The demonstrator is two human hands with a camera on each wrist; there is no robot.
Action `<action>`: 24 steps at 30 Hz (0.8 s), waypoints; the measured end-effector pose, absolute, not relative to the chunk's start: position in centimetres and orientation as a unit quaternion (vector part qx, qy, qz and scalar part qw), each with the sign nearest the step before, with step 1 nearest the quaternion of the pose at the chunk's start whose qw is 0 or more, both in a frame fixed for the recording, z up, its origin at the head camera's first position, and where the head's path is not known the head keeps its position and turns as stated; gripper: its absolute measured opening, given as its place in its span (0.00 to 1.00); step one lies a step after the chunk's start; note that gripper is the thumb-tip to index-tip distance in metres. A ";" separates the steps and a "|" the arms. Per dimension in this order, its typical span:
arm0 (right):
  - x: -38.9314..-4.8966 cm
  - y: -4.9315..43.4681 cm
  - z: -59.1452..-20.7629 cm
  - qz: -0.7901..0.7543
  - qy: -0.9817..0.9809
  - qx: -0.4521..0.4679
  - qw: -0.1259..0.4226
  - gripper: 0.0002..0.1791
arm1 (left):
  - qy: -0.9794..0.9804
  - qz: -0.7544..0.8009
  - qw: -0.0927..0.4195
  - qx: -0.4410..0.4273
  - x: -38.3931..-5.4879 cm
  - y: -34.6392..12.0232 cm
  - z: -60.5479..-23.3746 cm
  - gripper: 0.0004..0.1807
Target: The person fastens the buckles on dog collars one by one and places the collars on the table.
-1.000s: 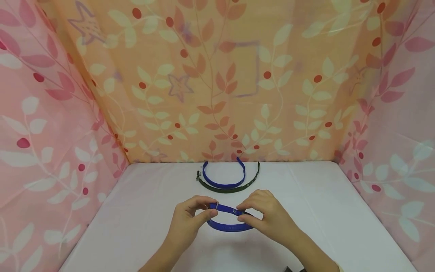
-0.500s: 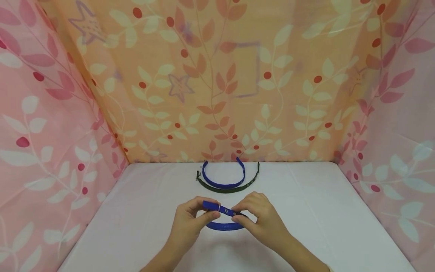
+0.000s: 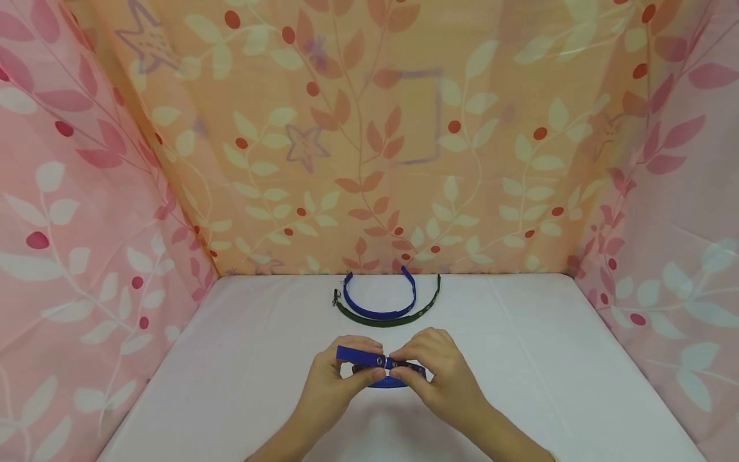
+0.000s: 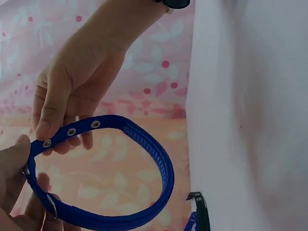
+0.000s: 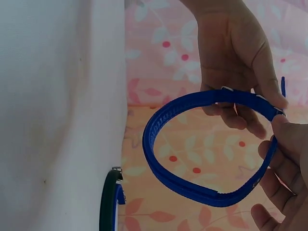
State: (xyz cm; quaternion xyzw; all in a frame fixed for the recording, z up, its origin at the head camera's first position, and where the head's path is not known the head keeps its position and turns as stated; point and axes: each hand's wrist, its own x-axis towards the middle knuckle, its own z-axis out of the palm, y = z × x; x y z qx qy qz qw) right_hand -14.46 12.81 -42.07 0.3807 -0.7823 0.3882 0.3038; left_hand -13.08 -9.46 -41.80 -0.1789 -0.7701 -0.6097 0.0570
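A blue pet collar [image 3: 358, 355] is bent into a loop and held above the table in the head view. My left hand [image 3: 331, 382] pinches it at the metal buckle, thumb below and fingers above. Close beside it, my right hand [image 3: 441, 372] pinches the strap with thumb and fingertips. Metal-rimmed eyelets [image 4: 71, 132] line the strap in the left wrist view. The strap's free end [image 5: 283, 86] sticks out past the buckle [image 5: 278, 111] in the right wrist view. Fingers partly hide the buckle.
Behind my hands, a second blue collar [image 3: 378, 315] lies curved inside a dark green collar [image 3: 375, 324], near the back of the white table [image 3: 231, 359]. Floral cloth walls [image 3: 369, 128] stand at the back and both sides.
More of the strap's free end now extends left through the buckle. My hands have drawn closer together, and the held loop looks smaller.
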 end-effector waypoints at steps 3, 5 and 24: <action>-14.6 13.0 -42.1 0.397 -0.783 0.369 0.306 0.11 | -0.776 -0.603 0.070 -0.172 -13.2 -9.6 -41.6 0.14; -14.7 13.1 -42.1 0.404 -0.783 0.362 0.305 0.12 | -0.777 -0.604 0.074 -0.163 -13.2 -9.7 -41.4 0.15; -14.1 12.7 -42.4 0.440 -0.775 0.385 0.242 0.22 | -0.773 -0.599 0.072 -0.195 -12.8 -9.9 -40.9 0.11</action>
